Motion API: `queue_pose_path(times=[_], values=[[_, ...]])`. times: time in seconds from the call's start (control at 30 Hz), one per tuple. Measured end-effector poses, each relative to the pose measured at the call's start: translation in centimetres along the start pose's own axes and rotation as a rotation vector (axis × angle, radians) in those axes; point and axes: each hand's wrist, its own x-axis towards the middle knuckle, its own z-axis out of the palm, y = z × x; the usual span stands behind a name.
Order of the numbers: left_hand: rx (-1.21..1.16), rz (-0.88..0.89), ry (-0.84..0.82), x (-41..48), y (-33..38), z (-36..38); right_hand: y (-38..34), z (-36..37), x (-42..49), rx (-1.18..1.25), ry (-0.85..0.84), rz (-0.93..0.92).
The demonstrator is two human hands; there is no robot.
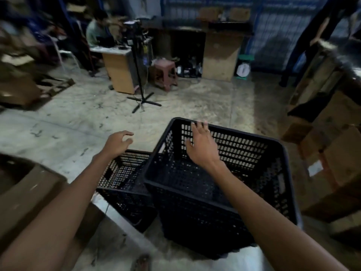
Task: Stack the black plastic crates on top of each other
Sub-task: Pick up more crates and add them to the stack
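Big crate [220, 192] stood nearest; smaller crate [125, 178] touching at its nine o'clock. Right hand [203, 145] hung open over the far rim (contact unclear). Left hand [117, 143] hovered half-curled, empty.

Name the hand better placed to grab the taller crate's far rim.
Right. The right hand hovers open over the taller black crate, fingers near its far rim; the left hand hangs beyond the lower crate.
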Motion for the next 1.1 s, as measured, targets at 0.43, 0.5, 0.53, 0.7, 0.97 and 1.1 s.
queue_pose_path(times=[0.43, 0.5, 0.53, 0.7, 0.97, 1.1], values=[[0.086, -0.377, -0.265, 10.6, -33.1, -1.2, -25.9, 31.5, 15.6, 0.268, -0.443, 0.277], [0.050, -0.427, -0.308, 12.8, -37.5, 0.8, -24.5, 37.3, 16.1, 0.206, -0.484, 0.395], [0.050, -0.461, -0.324, 13.9, -39.4, 1.9, -23.4, 39.6, 16.3, 0.160, -0.507, 0.441], [0.124, -0.521, -0.288, 19.9, -49.0, 9.2, -14.9, 51.7, 16.2, -0.034, -0.385, 0.714], [0.024, -0.511, -0.226, 27.1, -58.4, 20.0, -1.6, 63.0, 14.1, 0.025, -0.255, 1.040], [0.048, -0.477, -0.167, 27.8, -59.0, 22.0, 0.7, 64.3, 14.1, 0.243, -0.147, 1.115]])
